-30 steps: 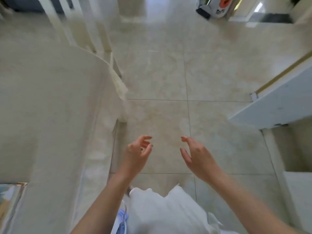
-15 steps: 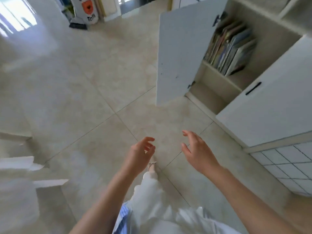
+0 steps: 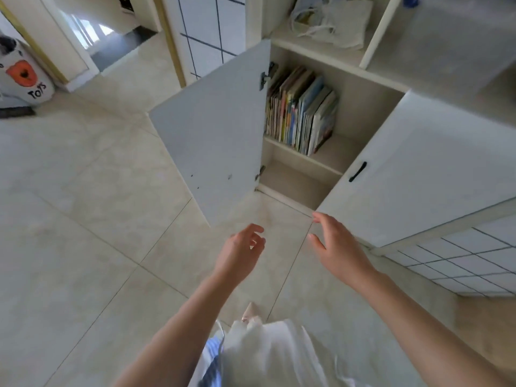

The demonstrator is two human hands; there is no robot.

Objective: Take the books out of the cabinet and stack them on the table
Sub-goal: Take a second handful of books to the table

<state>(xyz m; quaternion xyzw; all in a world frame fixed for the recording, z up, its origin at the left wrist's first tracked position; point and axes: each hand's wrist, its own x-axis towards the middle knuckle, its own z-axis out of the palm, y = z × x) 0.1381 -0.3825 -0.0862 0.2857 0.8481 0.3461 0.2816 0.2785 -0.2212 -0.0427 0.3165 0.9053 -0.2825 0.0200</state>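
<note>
Here, two empty hands, left hand (image 3: 242,251) and right hand (image 3: 336,245), fingers spread, before one row of books (image 3: 300,108).

Two hands: left hand (image 3: 240,251), right hand (image 3: 339,247). Two cabinet doors: open door (image 3: 215,135), shut door (image 3: 413,169). One row of books (image 3: 301,110), number unclear.

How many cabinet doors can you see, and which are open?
2. The left door is swung open beside the books; the right door, with the black handle, is shut. Others may lie outside the frame.
</note>
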